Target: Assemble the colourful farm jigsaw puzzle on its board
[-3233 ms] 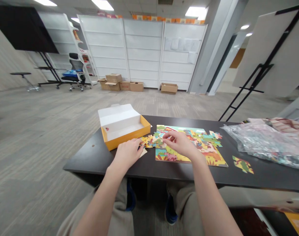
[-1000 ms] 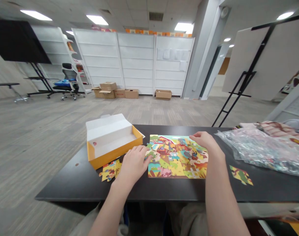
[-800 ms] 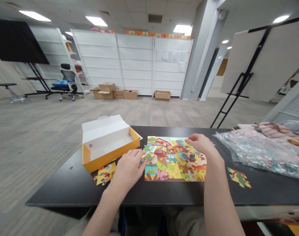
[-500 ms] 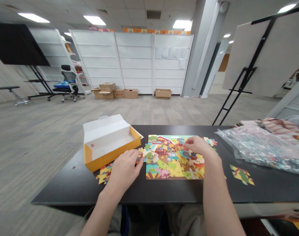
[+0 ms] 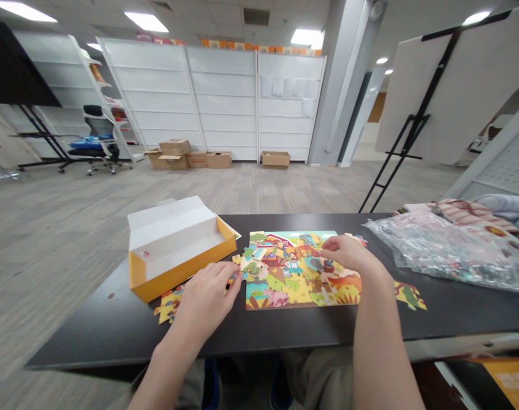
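A colourful farm-scene jigsaw puzzle (image 5: 299, 290) lies on the black table, with several pieces lying loose on top of its left and upper parts. Over its upper right area, my right hand (image 5: 348, 256) has thumb and forefinger closed at a puzzle piece (image 5: 307, 251), partly hidden by the fingertips. My left hand (image 5: 208, 296) rests palm down at the puzzle's left edge, thumb apart from the fingers, touching or just above loose pieces there. More loose pieces (image 5: 168, 304) show between the left hand and the yellow box.
The open yellow box (image 5: 184, 267) with a white inside stands on the left of the table (image 5: 285, 330). Joined pieces (image 5: 411, 295) lie right of my right forearm. A clear plastic bag (image 5: 447, 245) and folded cloth (image 5: 468, 213) take up the right side.
The view has shifted, so the box and puzzle sit further left. Around the right fingertips, the grey piece has gone from beside them and an orange one shows there. My left hand stays put.
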Tool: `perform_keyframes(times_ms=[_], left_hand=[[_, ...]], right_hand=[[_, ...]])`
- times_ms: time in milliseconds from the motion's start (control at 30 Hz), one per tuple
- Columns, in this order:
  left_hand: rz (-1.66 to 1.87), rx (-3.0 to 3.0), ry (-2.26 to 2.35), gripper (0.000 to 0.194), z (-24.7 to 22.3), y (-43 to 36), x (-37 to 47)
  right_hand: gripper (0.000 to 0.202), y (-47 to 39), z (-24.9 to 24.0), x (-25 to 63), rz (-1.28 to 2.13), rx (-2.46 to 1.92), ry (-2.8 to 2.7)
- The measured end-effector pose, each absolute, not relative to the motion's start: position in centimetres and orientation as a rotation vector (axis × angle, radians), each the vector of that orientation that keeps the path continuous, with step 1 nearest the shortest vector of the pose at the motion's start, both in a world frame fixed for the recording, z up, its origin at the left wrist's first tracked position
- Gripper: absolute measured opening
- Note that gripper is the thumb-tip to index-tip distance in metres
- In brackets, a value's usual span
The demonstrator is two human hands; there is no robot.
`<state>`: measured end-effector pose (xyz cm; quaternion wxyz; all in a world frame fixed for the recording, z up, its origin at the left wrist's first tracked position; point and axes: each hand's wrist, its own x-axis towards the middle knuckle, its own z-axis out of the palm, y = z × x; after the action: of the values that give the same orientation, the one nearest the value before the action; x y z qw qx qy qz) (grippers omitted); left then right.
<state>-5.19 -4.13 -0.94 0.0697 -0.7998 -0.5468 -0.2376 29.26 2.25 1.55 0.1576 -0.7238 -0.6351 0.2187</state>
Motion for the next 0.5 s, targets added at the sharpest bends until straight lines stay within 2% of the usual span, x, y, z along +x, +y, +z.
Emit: perform_keyframes(times_ms=[133, 500], left_hand=[[-0.723, -2.428, -1.621, 0.022, -1.2, -4.1, -5.1], [-0.735, -2.456, -1.565, 0.018, -1.0, -4.2, -4.6]], right_hand=[[0.028, 2.1, 1.1, 28.7, 0.742, -2.076, -1.871], [0.051, 2.5, 0.7, 26.2, 0.567, -2.252, -2.035]])
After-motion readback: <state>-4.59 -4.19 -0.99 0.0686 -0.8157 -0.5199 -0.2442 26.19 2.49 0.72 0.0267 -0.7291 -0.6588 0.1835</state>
